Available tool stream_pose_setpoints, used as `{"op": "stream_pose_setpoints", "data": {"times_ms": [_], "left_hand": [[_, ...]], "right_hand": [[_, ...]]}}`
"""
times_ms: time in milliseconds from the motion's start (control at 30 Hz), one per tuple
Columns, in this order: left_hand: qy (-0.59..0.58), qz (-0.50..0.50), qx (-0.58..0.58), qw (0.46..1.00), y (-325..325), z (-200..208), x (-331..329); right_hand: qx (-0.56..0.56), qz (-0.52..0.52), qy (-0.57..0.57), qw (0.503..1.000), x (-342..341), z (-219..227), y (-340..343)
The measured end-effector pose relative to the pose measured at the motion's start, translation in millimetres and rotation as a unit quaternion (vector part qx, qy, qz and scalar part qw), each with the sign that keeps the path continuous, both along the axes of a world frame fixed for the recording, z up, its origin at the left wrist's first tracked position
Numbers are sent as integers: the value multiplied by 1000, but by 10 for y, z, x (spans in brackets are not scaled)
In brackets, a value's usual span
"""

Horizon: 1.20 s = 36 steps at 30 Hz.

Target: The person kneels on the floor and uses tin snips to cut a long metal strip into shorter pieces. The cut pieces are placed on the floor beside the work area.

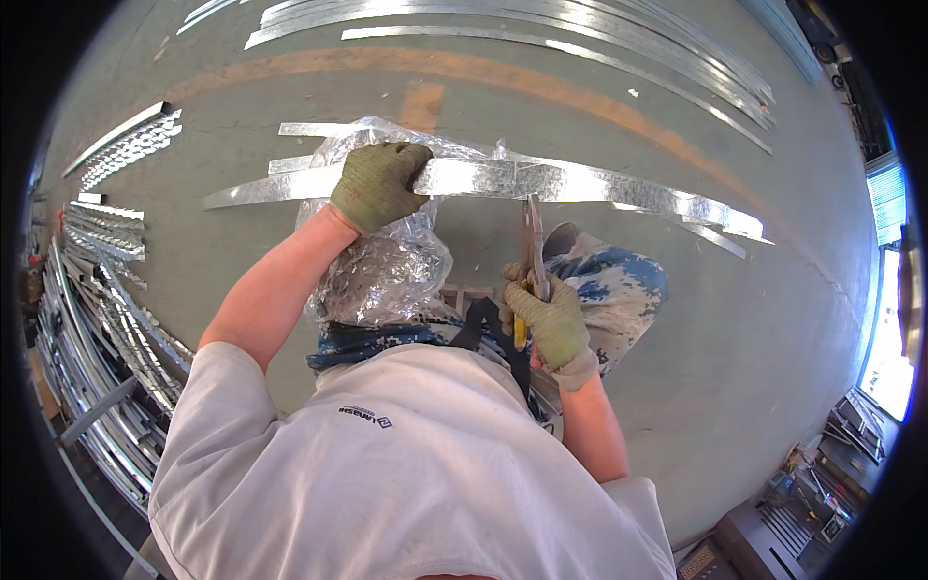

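Gloved in green, my left hand [379, 186] is closed over a long, shiny galvanized metal strip [570, 182] that lies crosswise in front of me. My right hand [551, 324], in a similar glove, is wrapped round the handles of metal snips [533, 242]; a bit of yellow handle shows below the fingers. The snips point away from me, and their tip is at the strip's near edge, right of my left hand. Whether the blades are around the metal cannot be made out. Crumpled clear plastic sheeting [387, 266] lies over my left leg and under the strip.
More strip ends [309, 130] stick out beneath the held strip. Long flat strips [541, 41] lie on the green floor beyond an orange line [319, 64]. Metal profiles [92, 358] are heaped at the left, with perforated pieces [133, 150] farther off. Tools and equipment [831, 498] stand at the lower right.
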<state>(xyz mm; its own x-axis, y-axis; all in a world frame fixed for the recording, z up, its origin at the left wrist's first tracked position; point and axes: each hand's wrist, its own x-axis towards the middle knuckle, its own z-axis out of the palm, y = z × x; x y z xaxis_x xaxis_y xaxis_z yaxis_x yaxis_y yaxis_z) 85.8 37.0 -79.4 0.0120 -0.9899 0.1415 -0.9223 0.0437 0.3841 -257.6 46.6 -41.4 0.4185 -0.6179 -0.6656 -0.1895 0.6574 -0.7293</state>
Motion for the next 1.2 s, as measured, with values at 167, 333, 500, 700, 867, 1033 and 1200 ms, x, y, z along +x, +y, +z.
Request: {"op": "stream_pose_setpoints", "data": {"times_ms": [167,333,500,700,867,1033,1200], "left_hand": [[-4,-4,-31,1000,14,19,-14],[14,-4,-5,1000,-6,44,-46],[2,6,6,1000,-17,68,-66],[-9,0,16,1000,-60,80,-101],[-12,20,75,997,-101,93,-119],[-22,23,65,997,-138,31,-94],[-24,27,64,997,-146,-35,-58]], "right_hand": [[55,-11,-126,990,-94,-93,29],[187,-14,-261,947,-147,-306,26],[258,-33,-406,876,-116,-458,101],[226,-21,-364,904,-95,-362,2],[195,-33,-291,936,-73,-163,21],[135,-7,-164,977,-64,-161,114],[-15,85,78,993,121,-146,35]]}}
